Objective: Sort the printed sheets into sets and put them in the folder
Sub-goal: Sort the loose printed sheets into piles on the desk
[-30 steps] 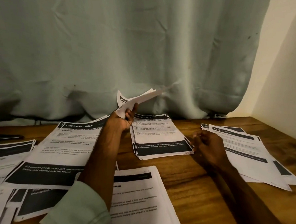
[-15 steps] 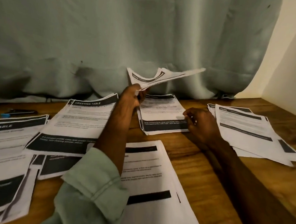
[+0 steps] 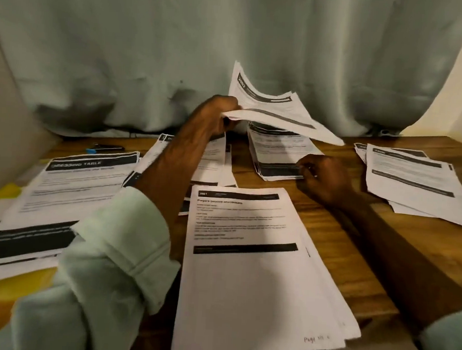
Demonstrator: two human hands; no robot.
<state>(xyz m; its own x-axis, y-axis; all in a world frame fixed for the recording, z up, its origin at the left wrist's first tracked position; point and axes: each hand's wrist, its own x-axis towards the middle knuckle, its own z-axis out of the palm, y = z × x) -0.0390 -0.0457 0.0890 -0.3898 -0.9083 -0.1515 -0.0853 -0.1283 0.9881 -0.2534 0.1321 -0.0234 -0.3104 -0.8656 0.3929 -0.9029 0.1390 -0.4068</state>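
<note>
Pale curtain (image 3: 151, 48), dark pen (image 3: 108, 148), wooden table (image 3: 335, 267)

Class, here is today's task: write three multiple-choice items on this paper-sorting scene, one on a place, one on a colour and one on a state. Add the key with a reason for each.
1. Where is the right hand?
A. On the pen
B. At the near right corner of the middle stack
C. In the lap

2. What colour is the curtain?
A. Pale green
B. Red
C. Black

3. How are the sheets in the left hand?
A. Lying flat on the wood
B. Crumpled into a ball
C. Held up and bent, above the middle stack

Key:
1 B, its fingers meet that stack's near right corner.
2 A, pale green folds fill the background.
3 C, the left hand grips them by one edge in the air.
</note>
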